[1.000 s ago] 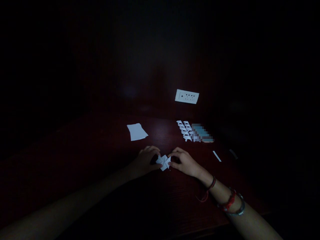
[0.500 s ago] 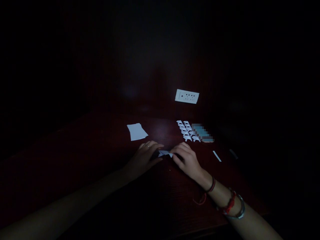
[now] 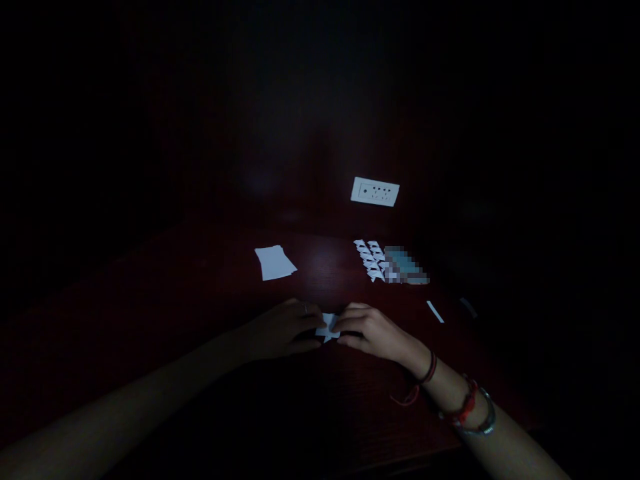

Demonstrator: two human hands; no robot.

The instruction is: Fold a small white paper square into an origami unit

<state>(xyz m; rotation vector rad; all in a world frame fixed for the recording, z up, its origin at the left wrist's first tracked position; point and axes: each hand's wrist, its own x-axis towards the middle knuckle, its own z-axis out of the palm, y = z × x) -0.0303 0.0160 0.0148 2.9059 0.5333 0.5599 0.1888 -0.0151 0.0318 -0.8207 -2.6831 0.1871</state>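
Note:
A small white folded piece of paper [image 3: 328, 327] lies on the dark red table between my two hands. My left hand [image 3: 287, 328] has its fingertips on the paper's left side, thumb stretched out below. From the right, my right hand [image 3: 373, 330] touches the paper with its fingers, bracelets on that wrist. Both hands are closed about the paper's edges. Beyond my left hand is a stack of flat white paper sheets [image 3: 275, 263]. Several folded white paper pieces [image 3: 369, 259] stand in rows beyond my right hand.
A blurred flat teal object [image 3: 406, 263] lies beside the folded pieces. A white paper strip [image 3: 435, 311] is to the right, with a dimmer strip [image 3: 469, 307] past it. A white wall socket [image 3: 375, 191] sits at the back. The room around is very dark.
Both hands have come nearer to me with the folded paper. The paper now shows more of its upper face and a pointed lower part. The other things stay in place.

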